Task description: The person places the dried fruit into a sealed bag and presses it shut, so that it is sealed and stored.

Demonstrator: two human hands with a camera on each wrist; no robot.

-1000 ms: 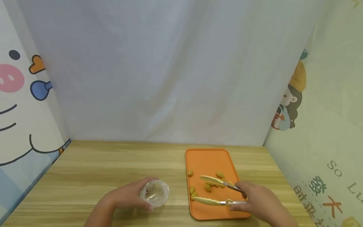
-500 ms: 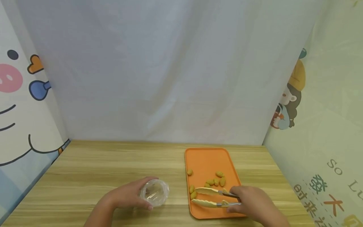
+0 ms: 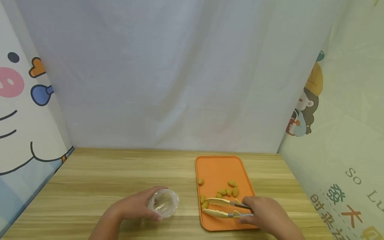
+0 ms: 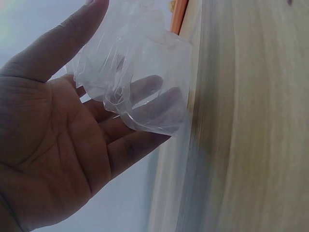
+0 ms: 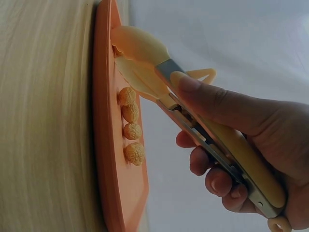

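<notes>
Left hand (image 4: 63,140) holding a clear plastic bag (image 4: 137,72).
Fingers (image 4: 145,89) show through the crumpled film; wooden table (image 4: 251,121) alongside, orange tray (image 4: 179,14) edge beyond.

On the right-hand curtain (image 3: 345,160), the Latin letters "So Lu" are read, cut off at the frame edge; Chinese characters printed beneath them are only partly legible. No other text is found.

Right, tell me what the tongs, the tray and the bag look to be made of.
Tongs: pale yellow tips, likely matte plastic or silicone, on shiny grey metal arms.
Tray: orange, smooth and matte, probably plastic.
Bag: thin clear plastic film; it crinkles and the left hand's fingers show through.
</notes>
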